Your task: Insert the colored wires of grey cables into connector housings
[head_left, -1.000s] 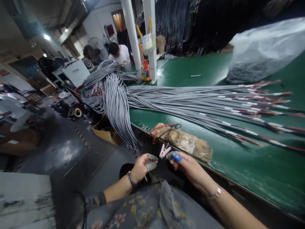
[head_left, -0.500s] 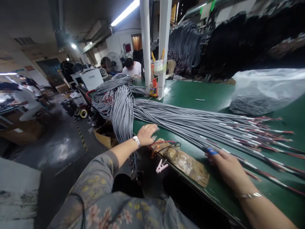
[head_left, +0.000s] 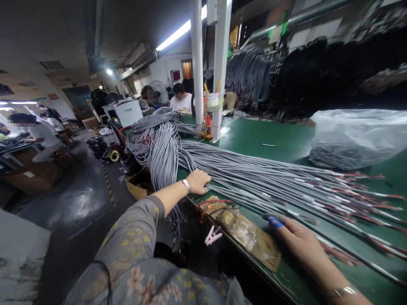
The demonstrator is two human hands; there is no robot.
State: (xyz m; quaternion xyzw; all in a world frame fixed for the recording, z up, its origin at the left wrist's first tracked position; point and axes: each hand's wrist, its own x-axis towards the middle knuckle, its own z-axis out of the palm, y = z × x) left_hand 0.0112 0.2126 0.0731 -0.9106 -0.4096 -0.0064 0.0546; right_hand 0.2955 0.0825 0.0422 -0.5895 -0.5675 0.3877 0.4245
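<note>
A thick bundle of grey cables [head_left: 241, 167] runs lengthwise along the green table. Near the table's front edge, my left hand [head_left: 199, 182] has its fingers curled over the nearest grey cables, closed on them. Lower right, my right hand [head_left: 286, 228] wears blue tape on one digit. Its fingertips are pinched together beside the front strands; whether a cable is between them is hidden. White sleeves and reddish wire ends [head_left: 352, 207] fan out beyond that hand. A looped heap of the same cable [head_left: 163, 146] hangs over the table's left end.
A brown taped packet [head_left: 248, 233] lies along the front edge, with a pink clip [head_left: 213, 235] beside it. A clear bag of grey pieces [head_left: 356, 140] stands at the right. White posts [head_left: 219, 72] rise behind the cables. A person in white [head_left: 182, 99] sits beyond.
My left hand has come down from hovering with loose fingers and closed on the front cables. My right hand has shifted slightly left and nearer the table's front edge. The view has tilted upward.
</note>
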